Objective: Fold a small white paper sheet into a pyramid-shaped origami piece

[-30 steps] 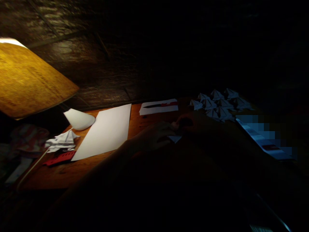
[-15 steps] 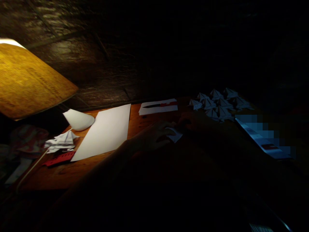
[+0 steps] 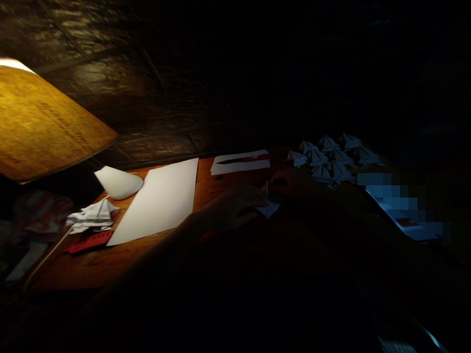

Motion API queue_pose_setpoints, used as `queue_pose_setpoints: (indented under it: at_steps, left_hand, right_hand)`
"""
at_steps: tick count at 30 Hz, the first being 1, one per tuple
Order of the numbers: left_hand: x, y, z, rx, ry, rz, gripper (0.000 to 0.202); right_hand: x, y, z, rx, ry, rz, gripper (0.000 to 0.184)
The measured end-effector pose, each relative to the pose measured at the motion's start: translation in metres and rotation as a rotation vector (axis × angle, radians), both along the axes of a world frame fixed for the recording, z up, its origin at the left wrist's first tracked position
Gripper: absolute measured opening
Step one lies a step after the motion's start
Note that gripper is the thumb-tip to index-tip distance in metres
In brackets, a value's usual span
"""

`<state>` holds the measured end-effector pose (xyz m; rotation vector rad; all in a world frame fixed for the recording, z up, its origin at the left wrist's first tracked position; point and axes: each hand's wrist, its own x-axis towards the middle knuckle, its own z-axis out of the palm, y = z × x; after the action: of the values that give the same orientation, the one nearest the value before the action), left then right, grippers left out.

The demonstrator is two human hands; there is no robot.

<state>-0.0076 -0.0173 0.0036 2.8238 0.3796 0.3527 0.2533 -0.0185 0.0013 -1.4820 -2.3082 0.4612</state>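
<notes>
A small piece of folded white paper point(image 3: 270, 210) lies on the wooden table between my hands, with a narrow flap standing up at its far side. My left hand point(image 3: 241, 203) reaches in from the left, its fingers closed on the paper's left edge. From the right, my right hand point(image 3: 289, 184) has its fingers bent and pressed together at the raised flap. Deep shadow covers the right fingers, so their exact hold is hard to see. Beyond the right hand stand several folded paper figures point(image 3: 331, 158) in a cluster.
A knife point(image 3: 245, 159) with a red handle rests on a small paper stack point(image 3: 217, 169). Left are a large white sheet point(image 3: 162, 201), a curled paper point(image 3: 119, 182), crumpled-looking folded paper point(image 3: 93, 215), a red toothed object point(image 3: 88, 242) and a lampshade point(image 3: 47, 122). A lit screen point(image 3: 401, 215) is at right.
A thin flap of the folded paper now stands upright between my hands. My right hand has shifted slightly toward it; the left hand stays nearly in place.
</notes>
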Motion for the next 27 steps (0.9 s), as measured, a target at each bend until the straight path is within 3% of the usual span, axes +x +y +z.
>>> queue_pose_setpoints:
  at_steps: [17, 27]
  left_hand:
    - [0.001, -0.002, -0.002, -0.05, -0.009, 0.017, 0.042]
    - [0.001, -0.004, 0.003, -0.065, 0.023, 0.036, 0.046]
  right_hand:
    - [-0.006, 0.0, 0.0, -0.069, 0.011, -0.124, 0.021]
    - [-0.02, -0.005, 0.005, -0.14, 0.021, -0.319, 0.018]
